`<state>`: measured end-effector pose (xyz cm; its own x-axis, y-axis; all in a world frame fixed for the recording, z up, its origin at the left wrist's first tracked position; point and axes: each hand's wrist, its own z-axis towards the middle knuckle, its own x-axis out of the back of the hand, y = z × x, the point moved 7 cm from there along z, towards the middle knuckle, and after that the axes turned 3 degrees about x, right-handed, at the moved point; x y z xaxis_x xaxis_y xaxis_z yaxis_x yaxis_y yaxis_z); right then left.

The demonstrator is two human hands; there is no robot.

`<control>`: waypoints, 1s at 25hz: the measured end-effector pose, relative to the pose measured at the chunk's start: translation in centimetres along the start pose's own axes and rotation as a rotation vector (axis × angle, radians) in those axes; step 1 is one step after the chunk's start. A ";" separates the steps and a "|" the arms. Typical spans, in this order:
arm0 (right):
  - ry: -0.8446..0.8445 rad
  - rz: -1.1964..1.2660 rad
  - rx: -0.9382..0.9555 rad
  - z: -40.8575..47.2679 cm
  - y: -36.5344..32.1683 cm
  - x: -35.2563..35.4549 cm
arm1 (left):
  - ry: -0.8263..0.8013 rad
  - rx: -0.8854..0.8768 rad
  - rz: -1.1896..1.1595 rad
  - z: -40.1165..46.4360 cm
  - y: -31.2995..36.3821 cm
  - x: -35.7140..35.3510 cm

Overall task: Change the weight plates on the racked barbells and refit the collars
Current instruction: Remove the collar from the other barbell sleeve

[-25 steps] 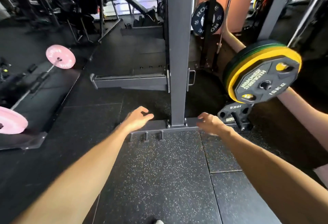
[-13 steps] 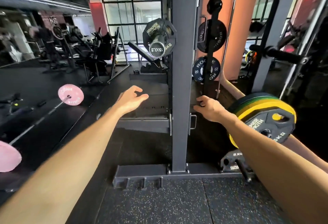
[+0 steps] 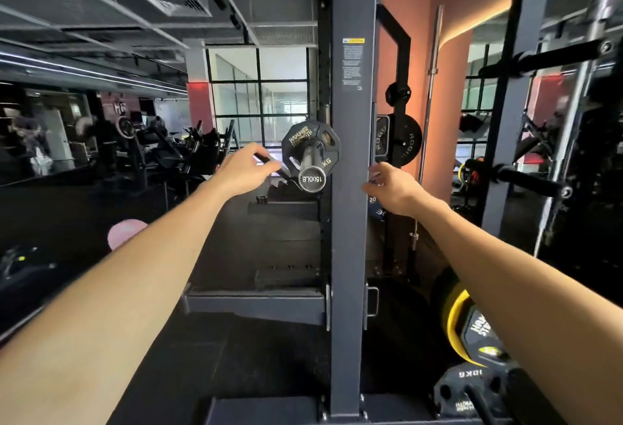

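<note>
The left hand [image 3: 247, 168] pinches a dark collar handle just left of the plate [image 3: 310, 148] on the bar [image 3: 312, 178]; the right hand [image 3: 392, 190], loosely curled and empty, rests against the upright [image 3: 352, 222]. That small plate looks rigid and light; grip its rim.

- A dark ceiling [image 3: 128, 3] with beams and an air vent [image 3: 177, 5] fills the upper left of the frame.
- In the middle, a big window [image 3: 259, 94] with black frames lets in daylight.
- A salmon-pink wall [image 3: 448, 64] on the upper right has a warm light strip [image 3: 499, 16].
- The floor [image 3: 256, 350] at the bottom is black rubber.
- Dark gym machines [image 3: 161, 148] stand at middle left.
</note>
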<state>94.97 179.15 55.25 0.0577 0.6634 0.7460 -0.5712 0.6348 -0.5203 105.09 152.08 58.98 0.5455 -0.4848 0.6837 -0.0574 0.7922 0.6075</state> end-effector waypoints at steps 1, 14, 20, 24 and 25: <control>0.012 0.007 -0.004 0.5 -0.6 0.3 | 0.011 -0.011 0.007 0.4 0.2 0.7; 0.091 -0.042 -0.034 7.4 -3.2 -0.3 | -0.035 -0.067 0.094 7.7 -3.7 0.6; 0.057 -0.086 0.000 14.5 -0.7 -2.4 | 0.001 -0.043 0.062 14.7 -5.3 -3.3; 0.014 -0.093 0.017 20.2 1.3 -4.4 | -0.010 0.012 0.003 20.1 -5.5 -7.0; 0.004 -0.093 0.018 21.6 1.8 -4.8 | -0.015 0.032 -0.028 21.3 -5.4 -8.1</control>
<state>75.93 168.52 59.68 0.1143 0.6032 0.7894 -0.5780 0.6866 -0.4410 83.15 143.78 58.80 0.5344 -0.5125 0.6721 -0.0688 0.7662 0.6389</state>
